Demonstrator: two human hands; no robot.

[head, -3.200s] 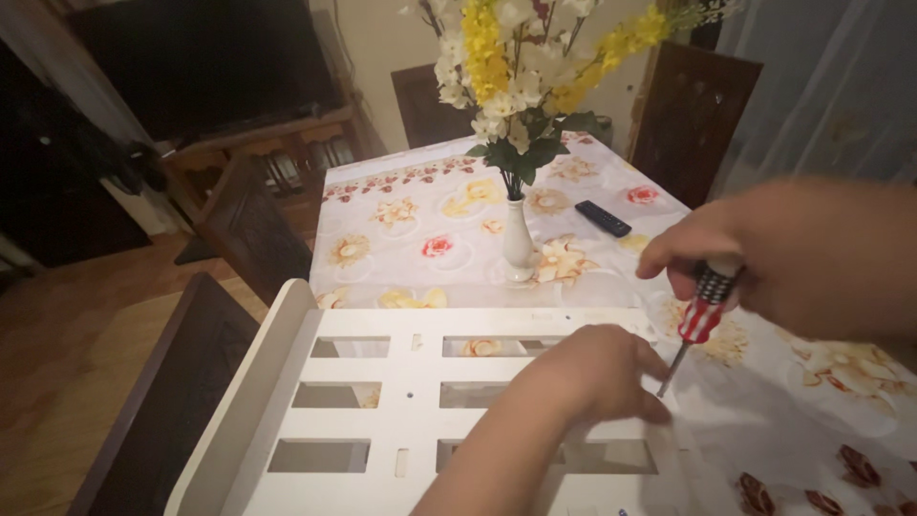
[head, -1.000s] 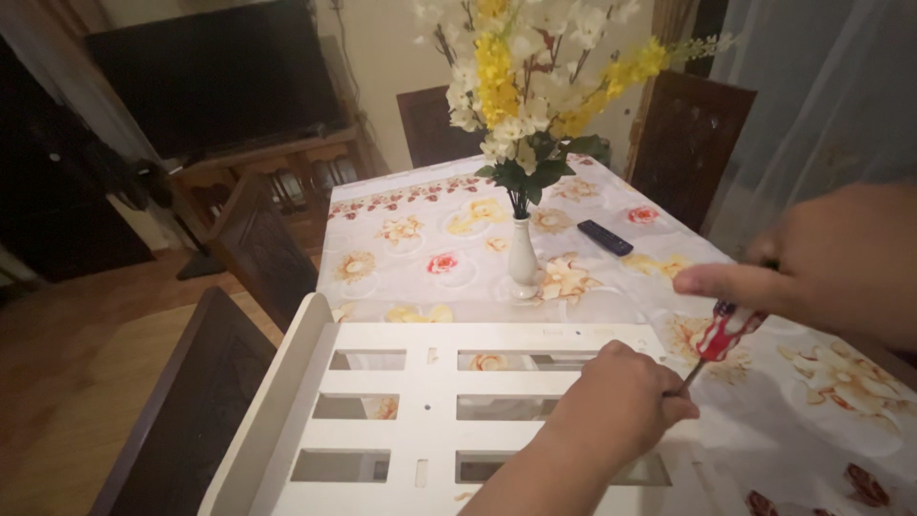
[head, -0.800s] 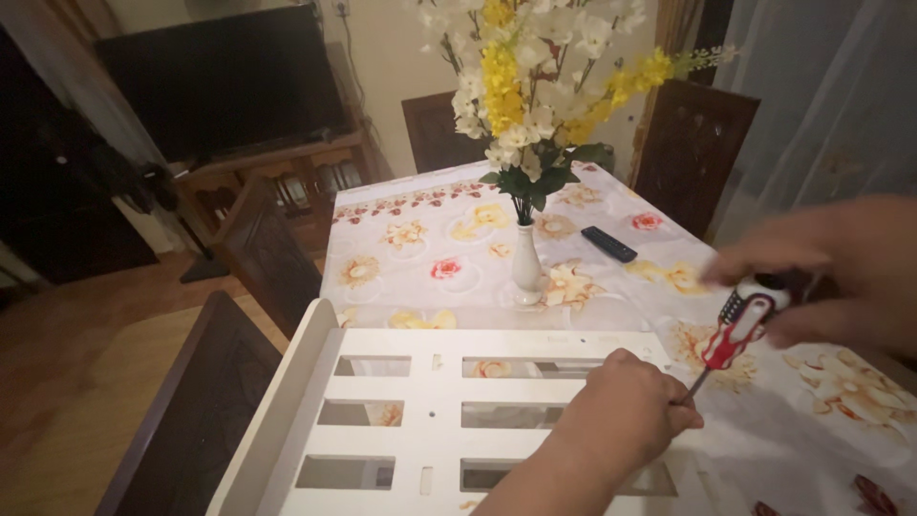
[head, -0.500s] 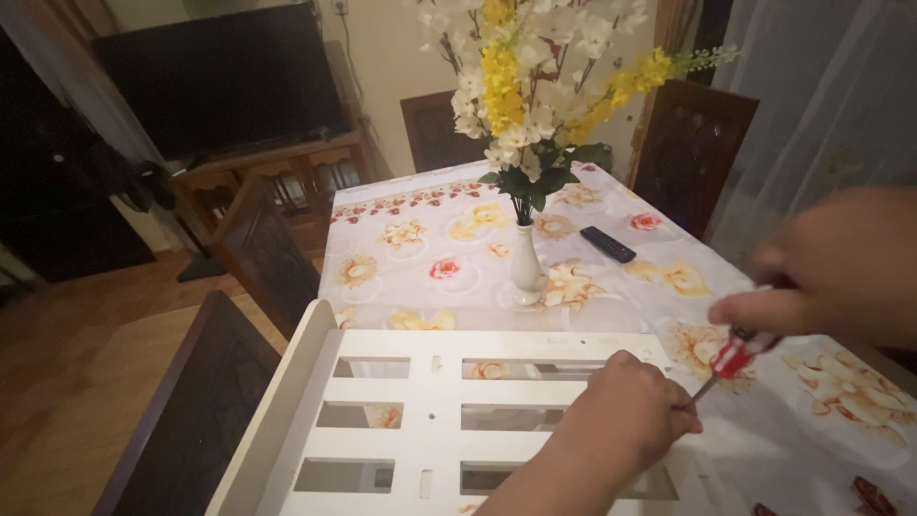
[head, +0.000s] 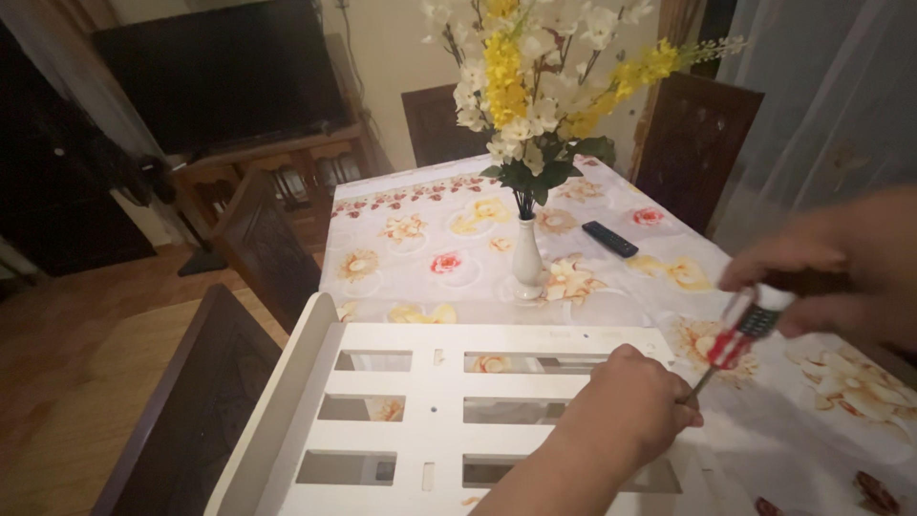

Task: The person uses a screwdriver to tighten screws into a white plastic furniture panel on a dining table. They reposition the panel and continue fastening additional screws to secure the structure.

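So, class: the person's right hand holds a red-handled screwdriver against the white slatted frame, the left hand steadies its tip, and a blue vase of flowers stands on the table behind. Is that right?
Not quite. The head view shows the vase is white, not blue. Everything else stands as stated.

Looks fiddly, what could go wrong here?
The screwdriver in the right hand has its tip right beside the left hand on the white slatted panel; a slip might jab the fingers. The panel seems to overhang the table edge, so pressure could tip it.
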